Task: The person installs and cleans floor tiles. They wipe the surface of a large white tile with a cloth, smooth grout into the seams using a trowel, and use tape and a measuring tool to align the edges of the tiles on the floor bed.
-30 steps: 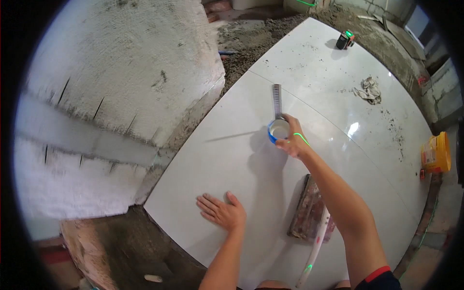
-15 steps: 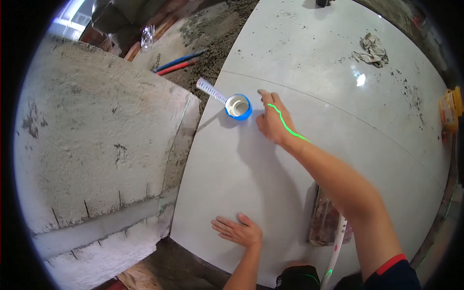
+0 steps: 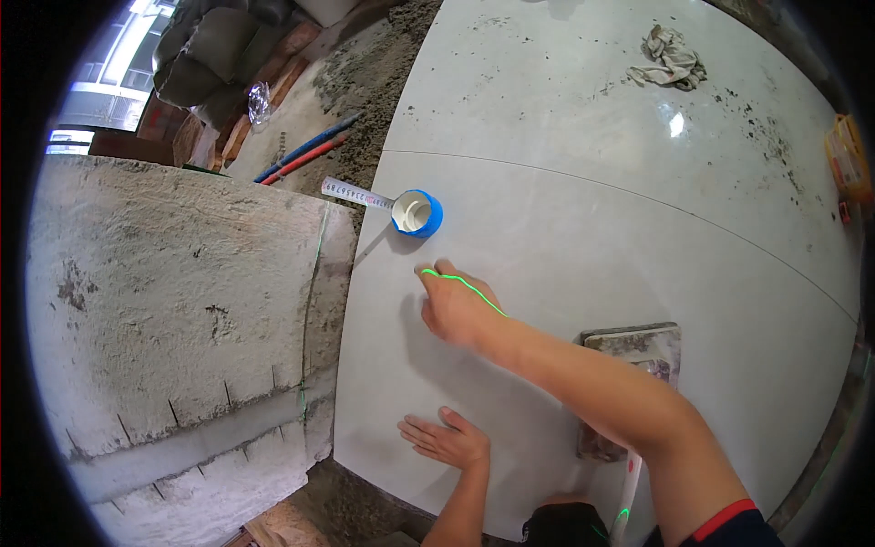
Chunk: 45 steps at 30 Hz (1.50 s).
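My left hand (image 3: pixel 448 439) lies flat on the large pale tile (image 3: pixel 519 219), fingers stretched out and holding nothing. Farther forward, my right hand (image 3: pixel 453 305) is low over the same tile, fingers partly bent and apart, with nothing visible in them. A green laser line runs across its back. Just beyond the fingertips stands a hollow round white thing with a blue outside (image 3: pixel 416 214). From its left side a white measuring strip (image 3: pixel 355 193) with printed marks sticks out. Partly behind my right forearm sits a dirty rectangular block-like tool (image 3: pixel 629 342), with a white red-spotted rod (image 3: pixel 630 488) near it.
A rough concrete block (image 3: pixel 173 292) borders the tile on the left. Beyond it lie a blue rod (image 3: pixel 310 146), a red rod (image 3: pixel 305 159) and loose mortar (image 3: pixel 401 82). A crumpled rag (image 3: pixel 672 59) is on the far tile; a yellow container (image 3: pixel 848 159) stands at the right.
My right hand has moved left and nearer to me, away from beside the round blue-and-white thing. The view has shifted, uncovering more of the rectangular tool. My left hand stays flat.
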Available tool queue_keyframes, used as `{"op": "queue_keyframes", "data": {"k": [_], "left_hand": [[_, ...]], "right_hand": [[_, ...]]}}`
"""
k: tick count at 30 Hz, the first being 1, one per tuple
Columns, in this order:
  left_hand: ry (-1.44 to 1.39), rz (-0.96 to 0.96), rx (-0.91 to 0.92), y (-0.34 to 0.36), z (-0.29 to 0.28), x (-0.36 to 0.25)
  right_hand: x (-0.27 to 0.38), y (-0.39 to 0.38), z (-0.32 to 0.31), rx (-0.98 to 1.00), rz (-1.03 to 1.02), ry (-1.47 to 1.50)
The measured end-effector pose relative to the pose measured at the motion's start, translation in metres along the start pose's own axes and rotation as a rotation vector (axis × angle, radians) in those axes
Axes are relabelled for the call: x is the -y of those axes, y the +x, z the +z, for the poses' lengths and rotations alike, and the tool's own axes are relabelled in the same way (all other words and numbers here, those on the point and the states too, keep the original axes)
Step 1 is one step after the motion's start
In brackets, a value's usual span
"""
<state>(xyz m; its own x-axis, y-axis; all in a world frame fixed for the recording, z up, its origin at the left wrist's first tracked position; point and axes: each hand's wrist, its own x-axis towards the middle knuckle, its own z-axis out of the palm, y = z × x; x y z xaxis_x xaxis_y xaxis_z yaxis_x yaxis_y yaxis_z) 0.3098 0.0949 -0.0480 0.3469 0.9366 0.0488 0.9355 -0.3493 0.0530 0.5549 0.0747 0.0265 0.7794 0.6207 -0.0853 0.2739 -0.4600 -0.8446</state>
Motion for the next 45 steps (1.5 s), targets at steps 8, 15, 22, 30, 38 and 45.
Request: {"op": "queue_keyframes", "data": {"k": [8, 15, 22, 30, 38, 45], "left_hand": [[0.073, 0.030, -0.006, 0.002, -0.002, 0.002], [0.048, -0.002, -0.025, 0.000, -0.009, 0.004], [-0.218, 0.446, -0.026, -0.046, -0.038, 0.068], [-0.295, 0.620, 0.075, -0.189, -0.060, 0.223], [-0.244, 0.654, 0.348, -0.248, -0.077, 0.231], [-0.017, 0.690, 0.297, -0.245, -0.050, 0.225]], "right_hand": [[0.011, -0.248, -0.097, 0.230, 0.223, 0.069], [-0.009, -0.425, -0.058, -0.071, 0.642, -0.249], [-0.034, -0.397, -0.031, -0.234, 0.772, 0.471], [0.057, -0.515, -0.119, -0.154, 0.552, 0.308], [-0.063, -0.596, -0.130, 0.043, 0.303, -0.491], [-0.069, -0.652, -0.220, 0.053, 0.456, -0.119]]}}
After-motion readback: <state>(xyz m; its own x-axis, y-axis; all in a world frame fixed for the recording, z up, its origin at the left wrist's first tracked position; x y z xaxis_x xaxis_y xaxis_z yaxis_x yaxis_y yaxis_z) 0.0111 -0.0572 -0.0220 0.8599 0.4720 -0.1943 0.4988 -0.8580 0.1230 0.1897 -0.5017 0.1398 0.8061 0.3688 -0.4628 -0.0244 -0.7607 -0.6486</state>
